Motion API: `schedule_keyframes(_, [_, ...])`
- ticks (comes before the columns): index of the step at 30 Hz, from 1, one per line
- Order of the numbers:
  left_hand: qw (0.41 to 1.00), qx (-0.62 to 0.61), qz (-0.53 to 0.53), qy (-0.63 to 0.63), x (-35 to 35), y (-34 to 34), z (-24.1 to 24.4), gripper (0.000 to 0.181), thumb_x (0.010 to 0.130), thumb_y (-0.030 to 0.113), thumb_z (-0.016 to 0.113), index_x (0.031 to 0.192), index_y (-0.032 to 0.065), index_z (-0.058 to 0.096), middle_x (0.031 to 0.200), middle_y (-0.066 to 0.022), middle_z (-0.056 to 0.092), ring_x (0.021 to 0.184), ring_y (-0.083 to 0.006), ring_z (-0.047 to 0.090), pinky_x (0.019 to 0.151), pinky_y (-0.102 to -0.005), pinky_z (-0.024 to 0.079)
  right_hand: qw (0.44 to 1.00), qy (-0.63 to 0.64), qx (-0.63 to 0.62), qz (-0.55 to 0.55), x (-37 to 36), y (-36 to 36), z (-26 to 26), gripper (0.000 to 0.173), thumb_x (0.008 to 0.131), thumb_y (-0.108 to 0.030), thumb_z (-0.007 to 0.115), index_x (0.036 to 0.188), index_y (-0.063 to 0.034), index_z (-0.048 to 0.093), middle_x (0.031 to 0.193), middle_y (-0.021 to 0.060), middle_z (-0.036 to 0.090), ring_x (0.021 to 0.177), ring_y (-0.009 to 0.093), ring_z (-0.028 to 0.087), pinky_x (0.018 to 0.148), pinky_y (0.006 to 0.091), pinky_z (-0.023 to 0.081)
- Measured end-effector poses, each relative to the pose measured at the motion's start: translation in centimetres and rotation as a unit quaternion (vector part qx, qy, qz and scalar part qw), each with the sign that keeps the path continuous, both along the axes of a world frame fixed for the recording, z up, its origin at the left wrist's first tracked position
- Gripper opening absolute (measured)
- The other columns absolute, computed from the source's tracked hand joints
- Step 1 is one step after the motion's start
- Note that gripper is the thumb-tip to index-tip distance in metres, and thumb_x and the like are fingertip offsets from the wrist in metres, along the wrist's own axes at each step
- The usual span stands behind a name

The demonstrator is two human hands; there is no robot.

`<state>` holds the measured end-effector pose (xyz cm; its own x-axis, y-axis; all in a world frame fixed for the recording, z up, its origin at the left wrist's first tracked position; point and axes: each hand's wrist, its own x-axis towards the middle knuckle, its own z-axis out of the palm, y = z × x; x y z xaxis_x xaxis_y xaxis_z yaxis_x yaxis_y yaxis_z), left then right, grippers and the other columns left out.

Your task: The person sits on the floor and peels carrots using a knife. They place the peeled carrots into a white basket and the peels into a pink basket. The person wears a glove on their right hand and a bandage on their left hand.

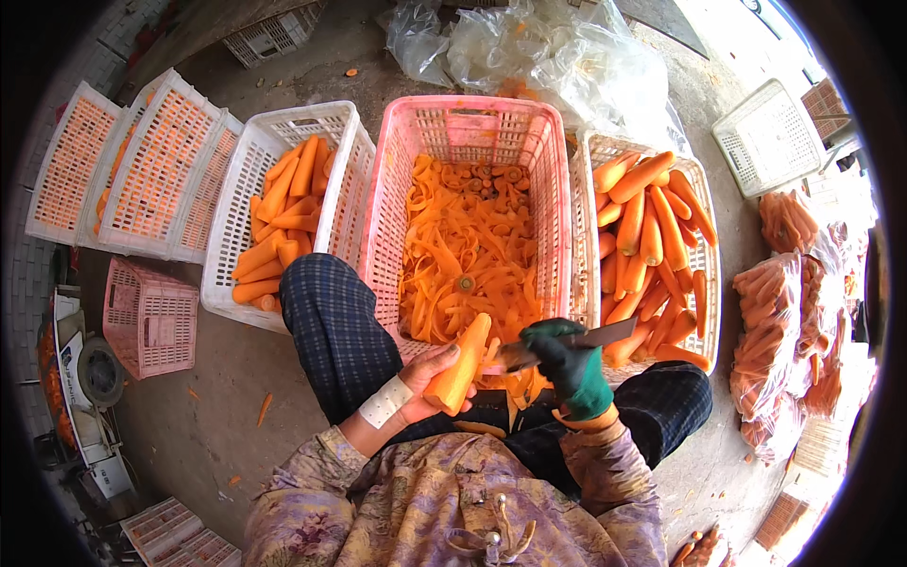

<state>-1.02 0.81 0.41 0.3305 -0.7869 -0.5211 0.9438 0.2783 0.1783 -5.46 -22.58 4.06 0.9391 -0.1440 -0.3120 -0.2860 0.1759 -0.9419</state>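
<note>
My left hand grips a carrot that looks peeled, its narrower end pointing up and away from me. A white perforated patch wraps that wrist. In a dark green glove, my right hand is closed around a knife, whose flat blade juts out to the right. From the same fist, a blurred peeler-like end reaches close to the carrot; whether it touches cannot be told. Beneath both hands, carrot peelings and cut ends lie in a pink plastic crate between my knees.
On the left stands a white crate of peeled carrots; on the right, another crate holds carrots. Bagged carrots lie farther right. Crumpled clear plastic rests behind. Stacked crates and a small pink crate are left.
</note>
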Motion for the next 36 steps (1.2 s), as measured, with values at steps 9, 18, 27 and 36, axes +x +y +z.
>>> schedule_keyframes(9, [0.992, 0.117, 0.027, -0.042, -0.8, -2.8, 0.1, 0.04, 0.09, 0.029, 0.049, 0.12, 0.0036, 0.045, 0.101, -0.01, 0.058, 0.087, -0.0223, 0.061, 0.074, -0.0334, 0.052, 0.994, -0.027, -0.038, 0.096, -0.5, 1.9, 0.5, 0.017, 0.079, -0.012, 0.065, 0.089, 0.001, 0.064, 0.078, 0.0058, 0.064, 0.068, 0.012, 0.058, 0.06, 0.0264, 0.047])
schedule_keyframes(18, [0.998, -0.055, -0.017, 0.001, 0.2, -0.8, 2.6, 0.046, 0.089, 0.037, 0.051, 0.122, 0.0052, 0.041, 0.097, -0.0117, 0.056, 0.084, -0.0261, 0.06, 0.06, -0.0419, 0.054, 0.999, 0.029, -0.038, -0.013, -0.6, -1.4, -0.8, 0.014, 0.08, -0.012, 0.062, 0.086, 0.0002, 0.065, 0.075, 0.0041, 0.063, 0.058, 0.01, 0.055, 0.053, 0.0242, 0.044])
schedule_keyframes(27, [0.987, 0.154, -0.006, -0.05, -0.8, -3.4, 1.4, 0.043, 0.091, 0.029, 0.048, 0.123, 0.0007, 0.043, 0.101, -0.0148, 0.057, 0.075, -0.0225, 0.061, 0.062, -0.0355, 0.054, 0.938, -0.218, -0.22, 0.154, -1.1, 0.6, -1.0, 0.015, 0.077, -0.006, 0.063, 0.09, 0.0008, 0.064, 0.085, 0.0106, 0.063, 0.076, 0.019, 0.061, 0.067, 0.0294, 0.047])
schedule_keyframes(36, [0.984, 0.147, 0.017, -0.104, -0.4, -2.0, 1.8, 0.04, 0.093, 0.033, 0.044, 0.12, 0.0033, 0.042, 0.091, -0.0126, 0.058, 0.074, -0.024, 0.061, 0.055, -0.0385, 0.053, 0.984, -0.101, -0.079, 0.127, -1.2, -0.8, -1.2, 0.018, 0.073, -0.005, 0.063, 0.09, 0.0016, 0.063, 0.084, 0.0099, 0.063, 0.074, 0.021, 0.06, 0.063, 0.0302, 0.048])
